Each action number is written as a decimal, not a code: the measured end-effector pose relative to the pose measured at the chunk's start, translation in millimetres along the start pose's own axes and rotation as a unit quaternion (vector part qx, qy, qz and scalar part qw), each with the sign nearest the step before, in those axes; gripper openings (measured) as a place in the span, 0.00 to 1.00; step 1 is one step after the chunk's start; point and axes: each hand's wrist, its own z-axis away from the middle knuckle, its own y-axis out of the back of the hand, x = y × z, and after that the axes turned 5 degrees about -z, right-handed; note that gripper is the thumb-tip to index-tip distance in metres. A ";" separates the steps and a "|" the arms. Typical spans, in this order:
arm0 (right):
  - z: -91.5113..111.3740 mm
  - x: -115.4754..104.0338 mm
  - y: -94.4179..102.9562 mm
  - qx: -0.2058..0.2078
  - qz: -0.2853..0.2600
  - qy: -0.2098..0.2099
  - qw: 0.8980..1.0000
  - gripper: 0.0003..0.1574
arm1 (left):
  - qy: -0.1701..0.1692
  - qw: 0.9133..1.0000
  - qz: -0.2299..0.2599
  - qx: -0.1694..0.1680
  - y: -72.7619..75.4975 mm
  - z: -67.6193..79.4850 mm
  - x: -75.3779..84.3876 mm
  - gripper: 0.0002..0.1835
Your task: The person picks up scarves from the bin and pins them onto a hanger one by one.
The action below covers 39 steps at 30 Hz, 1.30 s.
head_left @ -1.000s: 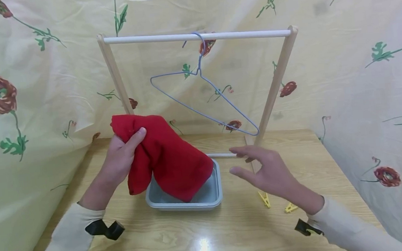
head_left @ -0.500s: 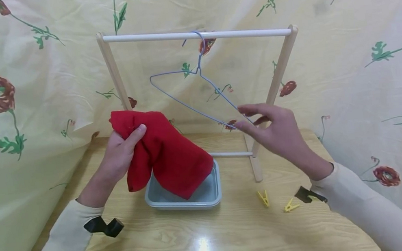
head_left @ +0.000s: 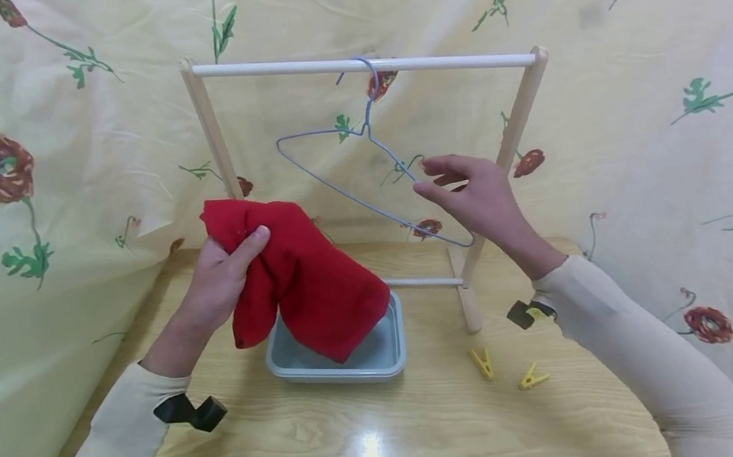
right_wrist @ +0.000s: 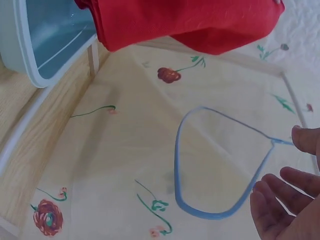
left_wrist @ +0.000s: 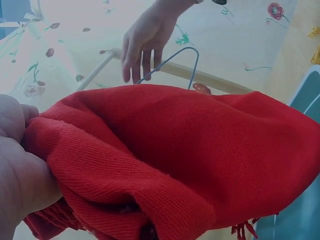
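In the head view, my left hand grips a bunched red cloth, thumb across its front. The cloth hangs over a light blue basin on the table, and in the left wrist view its lower edge shows a red fringe. A blue wire hanger hangs by its hook from the rack's white bar. Close to the hanger's right sloping arm is my right hand, thumb and fingers apart. The right wrist view shows these fingers loosely bent beside the hanger, holding nothing; contact cannot be told.
The rack has wooden side posts and a low white crossbar. Two yellow clothespins lie on the table right of the basin. Flower-printed fabric surrounds the table at the back and sides.
My right hand has risen from low beside the basin to the hanger's right arm, moving lately a little left. The left hand and the red cloth have barely moved.
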 end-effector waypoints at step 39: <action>-27.1 3.9 -16.0 0.020 -0.047 -0.034 0.998 0.17 | -0.021 0.999 0.024 0.007 0.7 -4.8 -0.6 0.13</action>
